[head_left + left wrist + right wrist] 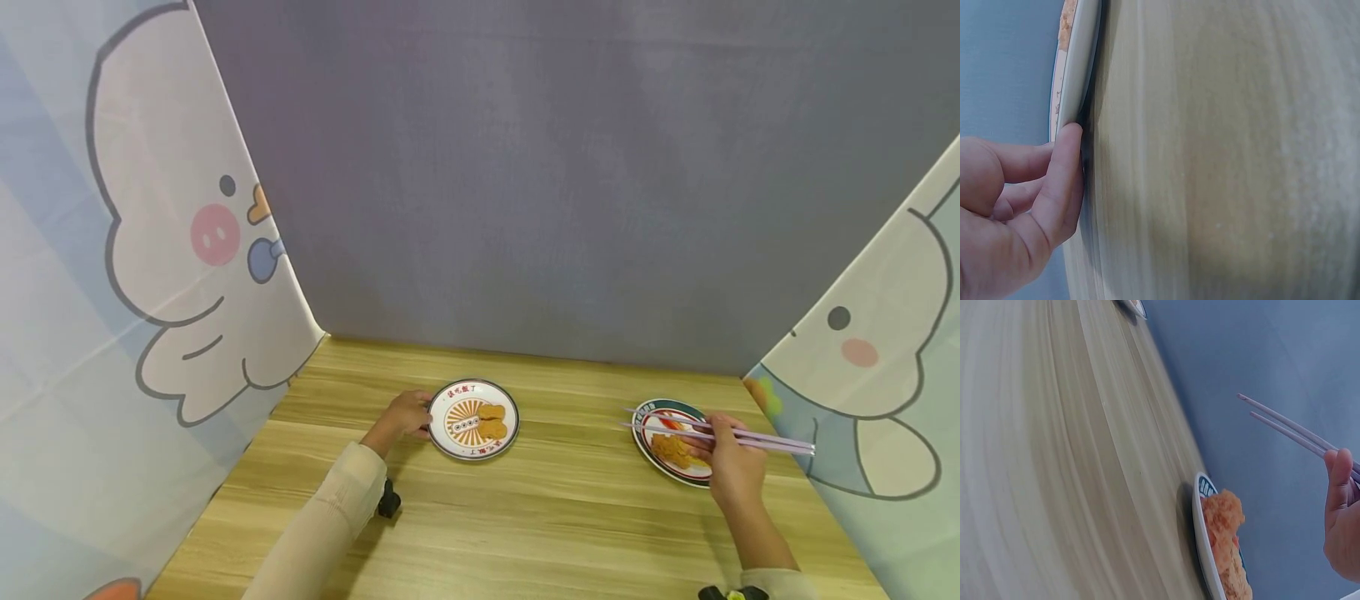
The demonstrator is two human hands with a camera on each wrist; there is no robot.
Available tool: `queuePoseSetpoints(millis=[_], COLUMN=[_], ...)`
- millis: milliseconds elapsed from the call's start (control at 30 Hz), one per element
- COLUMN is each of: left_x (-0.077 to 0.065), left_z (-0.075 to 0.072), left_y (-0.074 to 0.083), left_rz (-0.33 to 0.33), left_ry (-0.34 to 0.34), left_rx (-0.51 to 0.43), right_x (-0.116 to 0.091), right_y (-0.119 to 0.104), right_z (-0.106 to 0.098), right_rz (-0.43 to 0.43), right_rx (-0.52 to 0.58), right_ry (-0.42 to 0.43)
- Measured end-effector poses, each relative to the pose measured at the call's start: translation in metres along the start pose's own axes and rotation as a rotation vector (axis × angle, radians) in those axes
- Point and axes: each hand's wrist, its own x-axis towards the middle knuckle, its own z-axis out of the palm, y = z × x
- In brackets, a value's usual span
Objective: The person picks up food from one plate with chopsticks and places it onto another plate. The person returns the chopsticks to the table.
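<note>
My left hand [408, 413] pinches the left rim of a white plate [454, 445] printed with an orange sunburst and red characters. In the left wrist view the thumb lies at the plate's upper side and a fingertip at its underside. Two pieces of fried chicken [492, 422] lie on that plate's right half. My right hand [737, 467] holds a pair of pale purple chopsticks [772, 442] above a second plate [645, 410] with a green patterned rim. Fried chicken [669, 450] sits on this second plate. The chopstick tips are slightly apart with nothing between them.
Both plates are on a wood-grain table [570, 517]. A grey cloth wall [510, 183] rises behind it. Cloth panels with cartoon figures stand at the left [172, 167] and right [885, 367].
</note>
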Motion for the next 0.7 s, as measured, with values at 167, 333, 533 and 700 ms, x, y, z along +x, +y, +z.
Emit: queuePoseSetpoints(millis=[167,333,533,700], left_x=[0.000,0.000,0.000,0.000], left_z=[0.000,-0.001,0.000,0.000], left_y=[0.000,-0.002,-0.003,-0.002], left_rz=[-0.001,0.010,0.016,0.020], left_ry=[-0.002,-0.013,-0.013,-0.011], left_rx=[-0.001,-0.017,-0.031,-0.035], right_x=[0.000,0.002,0.004,0.006], right_y=[-0.003,-0.007,-0.011,-0.015], right_z=[-0.006,-0.011,-0.019,-0.027], right_rz=[-0.012,-0.032,-0.061,-0.050], right_rx=[-0.002,-0.034,-0.033,-0.011], right_ry=[0.008,0.016,-0.011,0.025])
